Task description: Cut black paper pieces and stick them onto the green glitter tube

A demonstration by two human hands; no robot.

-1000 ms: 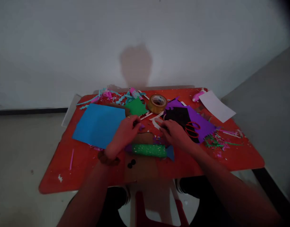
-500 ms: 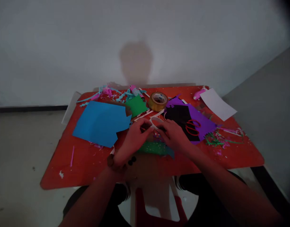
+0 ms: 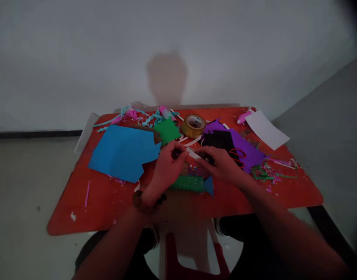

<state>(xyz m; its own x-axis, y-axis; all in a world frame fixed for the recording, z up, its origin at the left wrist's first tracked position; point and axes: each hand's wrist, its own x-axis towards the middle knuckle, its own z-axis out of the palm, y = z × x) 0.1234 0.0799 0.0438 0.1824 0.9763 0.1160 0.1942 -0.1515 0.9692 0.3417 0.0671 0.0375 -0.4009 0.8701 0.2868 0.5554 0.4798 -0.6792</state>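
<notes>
Left hand [image 3: 168, 165], right hand [image 3: 217, 164] close together, fingers pinching, forearms angled inward.

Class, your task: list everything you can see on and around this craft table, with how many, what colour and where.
white paper strip: one, white, between both hands
green glittered tube: one, green, just below the hands
blue card: one, blue, left of the hands
green paper cut-out: one, green, above the blue card's corner
tape roll: one, gold-brown, far side
purple paper: one, purple, right side
black paper: one, black, on the purple paper
scissors: one pair, red handles, on the purple paper
white sheet: one, white, far right corner
table: one, red, under everything
left hand: one, with a dark bracelet
right hand: one
</notes>
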